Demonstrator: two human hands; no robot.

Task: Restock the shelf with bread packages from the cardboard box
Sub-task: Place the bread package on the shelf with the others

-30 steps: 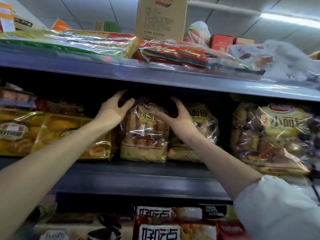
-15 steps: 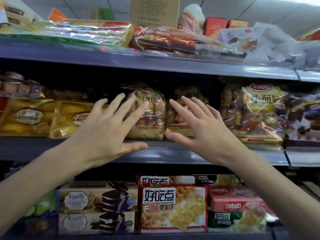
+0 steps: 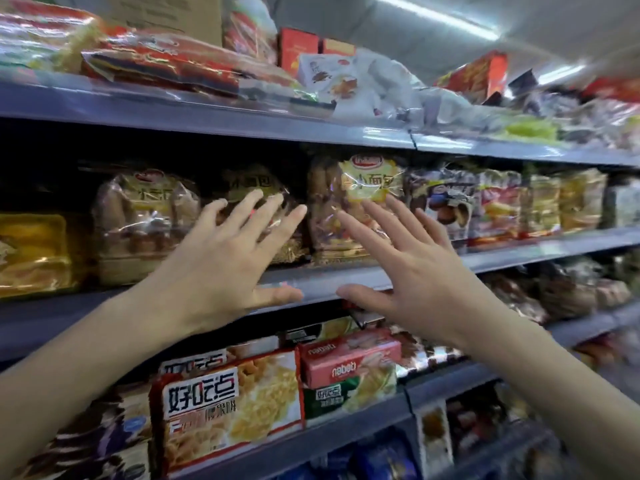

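Note:
Three clear bread packages with yellow labels stand side by side on the middle shelf [image 3: 322, 284]: one at the left [image 3: 138, 220], one behind my fingers [image 3: 249, 188], one at the right [image 3: 353, 202]. My left hand [image 3: 221, 268] is spread open in front of the shelf, fingers apart, holding nothing. My right hand [image 3: 412, 282] is likewise open with its fingertips near the right package. Both hands hover in front of the packages. The cardboard box of bread is out of view.
Yellow cake packs [image 3: 31, 251] sit left of the bread and mixed snack bags [image 3: 502, 202] to the right. The top shelf [image 3: 207, 112] carries flat packets and a brown carton [image 3: 173, 12]. Biscuit boxes [image 3: 225, 410] fill the shelf below.
Both hands have let go of the bread package on the shelf and drawn back toward me, fingers spread. The view has swung to the right and down.

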